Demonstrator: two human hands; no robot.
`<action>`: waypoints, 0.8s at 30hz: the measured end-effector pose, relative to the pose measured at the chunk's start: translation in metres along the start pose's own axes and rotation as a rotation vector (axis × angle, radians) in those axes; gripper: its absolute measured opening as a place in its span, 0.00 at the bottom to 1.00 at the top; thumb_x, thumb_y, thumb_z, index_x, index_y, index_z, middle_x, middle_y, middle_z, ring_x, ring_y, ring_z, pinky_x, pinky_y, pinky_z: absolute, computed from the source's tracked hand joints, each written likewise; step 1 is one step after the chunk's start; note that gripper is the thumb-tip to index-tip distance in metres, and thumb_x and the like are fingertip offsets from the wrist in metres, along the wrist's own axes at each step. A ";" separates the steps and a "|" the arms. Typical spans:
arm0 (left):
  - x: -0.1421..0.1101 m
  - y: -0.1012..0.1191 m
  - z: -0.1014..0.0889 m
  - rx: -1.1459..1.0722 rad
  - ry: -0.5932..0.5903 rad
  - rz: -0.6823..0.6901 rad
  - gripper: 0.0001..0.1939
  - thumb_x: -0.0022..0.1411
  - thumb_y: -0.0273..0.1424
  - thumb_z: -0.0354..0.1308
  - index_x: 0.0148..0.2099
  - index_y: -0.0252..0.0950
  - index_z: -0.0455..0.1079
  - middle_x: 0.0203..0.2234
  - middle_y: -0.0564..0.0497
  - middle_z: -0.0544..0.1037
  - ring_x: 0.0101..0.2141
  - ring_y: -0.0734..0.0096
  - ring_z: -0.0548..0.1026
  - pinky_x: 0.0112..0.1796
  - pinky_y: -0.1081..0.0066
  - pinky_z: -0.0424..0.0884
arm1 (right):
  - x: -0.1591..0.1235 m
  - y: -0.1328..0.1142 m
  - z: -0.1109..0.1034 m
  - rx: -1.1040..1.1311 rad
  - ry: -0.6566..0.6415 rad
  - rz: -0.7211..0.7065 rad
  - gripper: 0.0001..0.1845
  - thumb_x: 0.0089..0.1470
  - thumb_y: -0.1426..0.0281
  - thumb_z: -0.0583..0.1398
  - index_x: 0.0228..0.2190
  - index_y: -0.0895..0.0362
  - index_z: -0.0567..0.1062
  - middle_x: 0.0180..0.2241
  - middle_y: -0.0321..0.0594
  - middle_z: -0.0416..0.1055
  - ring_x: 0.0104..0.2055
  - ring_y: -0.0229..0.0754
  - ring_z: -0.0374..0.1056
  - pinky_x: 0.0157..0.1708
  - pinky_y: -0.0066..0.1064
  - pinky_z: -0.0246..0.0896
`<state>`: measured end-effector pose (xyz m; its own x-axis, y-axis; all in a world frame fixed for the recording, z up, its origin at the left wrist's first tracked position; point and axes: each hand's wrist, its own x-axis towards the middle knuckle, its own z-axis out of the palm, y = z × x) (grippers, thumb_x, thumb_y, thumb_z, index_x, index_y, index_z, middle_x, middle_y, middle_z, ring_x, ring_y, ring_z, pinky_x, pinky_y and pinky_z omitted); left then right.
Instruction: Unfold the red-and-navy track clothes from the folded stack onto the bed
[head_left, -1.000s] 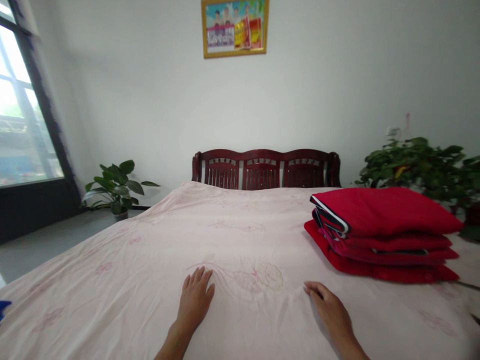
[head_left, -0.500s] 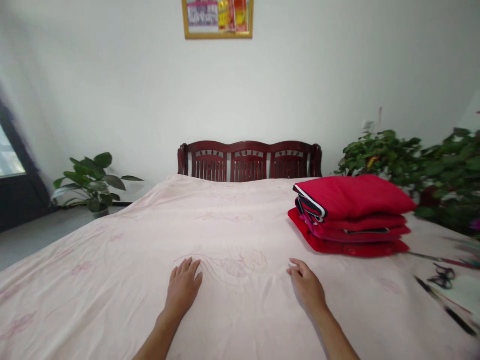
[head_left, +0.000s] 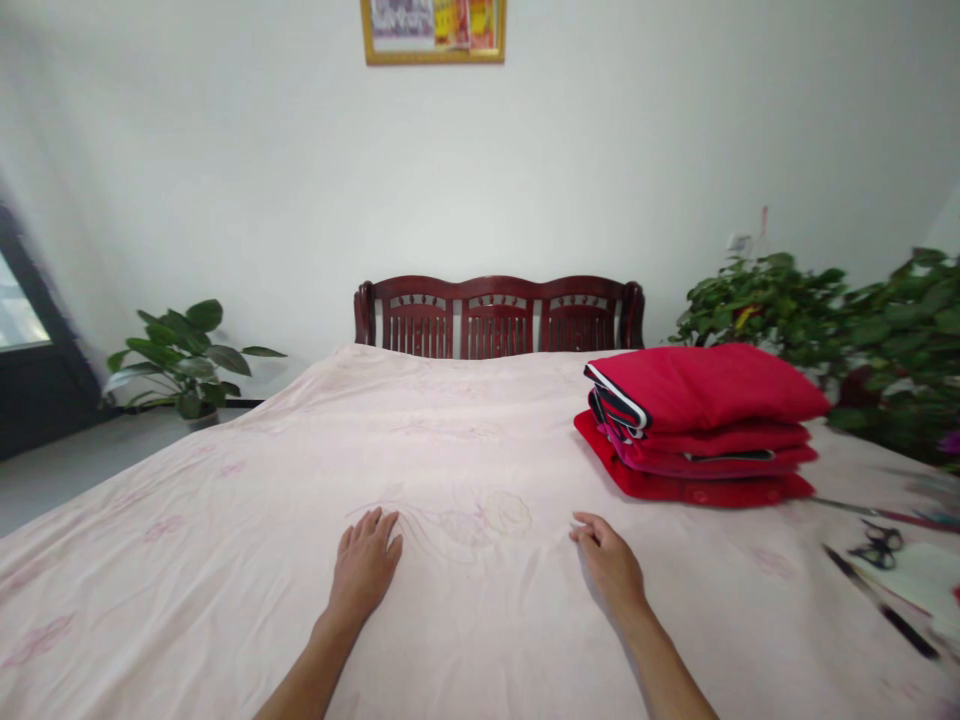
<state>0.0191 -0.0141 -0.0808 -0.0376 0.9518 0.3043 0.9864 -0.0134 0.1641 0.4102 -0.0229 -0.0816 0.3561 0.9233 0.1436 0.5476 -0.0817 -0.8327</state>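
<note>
A pale pink sheet with faint flower patterns covers the broad surface in front of me. My left hand lies palm down on it, fingers stretched out and a little apart, holding nothing. To the right, my right hand rests on its edge on the same sheet; its fingers are loosely bent and apart, with nothing seen in them. Beyond that hand sits a stack of folded red clothes, the top piece showing a dark and white trim. Neither hand touches the stack.
At the right edge lie black-handled scissors, a dark knife-like tool and a pale sheet of paper. A dark red wooden bench back stands behind. Potted plants are at left and right.
The whole view has shifted slightly upward, so things sit a little higher in the frame. Both hands keep the same pose on the sheet.
</note>
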 end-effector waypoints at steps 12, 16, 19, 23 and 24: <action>-0.002 0.001 -0.001 -0.004 0.005 -0.005 0.23 0.69 0.33 0.45 0.63 0.39 0.66 0.62 0.43 0.67 0.62 0.56 0.63 0.62 0.54 0.55 | 0.000 0.000 0.001 -0.021 0.014 0.009 0.25 0.54 0.60 0.50 0.50 0.51 0.73 0.39 0.37 0.80 0.43 0.44 0.74 0.44 0.32 0.63; -0.001 0.001 0.001 0.010 0.012 -0.004 0.23 0.69 0.33 0.45 0.63 0.40 0.66 0.63 0.43 0.67 0.62 0.57 0.63 0.62 0.55 0.55 | 0.001 0.002 0.001 0.020 0.011 -0.005 0.25 0.53 0.60 0.50 0.50 0.52 0.73 0.38 0.37 0.80 0.43 0.45 0.74 0.45 0.33 0.63; -0.001 0.000 0.002 0.012 0.011 0.001 0.23 0.69 0.33 0.44 0.63 0.40 0.66 0.63 0.43 0.67 0.63 0.57 0.62 0.62 0.55 0.54 | 0.001 0.003 0.001 0.043 0.013 -0.002 0.25 0.53 0.59 0.51 0.49 0.52 0.73 0.38 0.37 0.80 0.43 0.45 0.74 0.46 0.33 0.63; -0.001 0.000 0.003 0.004 0.008 -0.002 0.23 0.69 0.33 0.44 0.63 0.40 0.65 0.63 0.43 0.67 0.63 0.57 0.62 0.62 0.55 0.54 | 0.001 0.001 0.000 0.049 0.012 0.002 0.26 0.52 0.58 0.51 0.49 0.53 0.73 0.38 0.38 0.80 0.43 0.46 0.74 0.46 0.34 0.63; -0.001 0.000 0.003 0.002 0.008 -0.002 0.23 0.69 0.33 0.44 0.63 0.39 0.65 0.63 0.43 0.67 0.63 0.57 0.62 0.62 0.55 0.54 | 0.000 0.000 0.001 0.051 0.016 0.004 0.27 0.52 0.58 0.51 0.49 0.54 0.73 0.38 0.38 0.80 0.44 0.46 0.74 0.47 0.34 0.63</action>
<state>0.0191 -0.0146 -0.0837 -0.0413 0.9494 0.3114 0.9865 -0.0106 0.1632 0.4099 -0.0225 -0.0822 0.3705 0.9170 0.1479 0.5068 -0.0661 -0.8595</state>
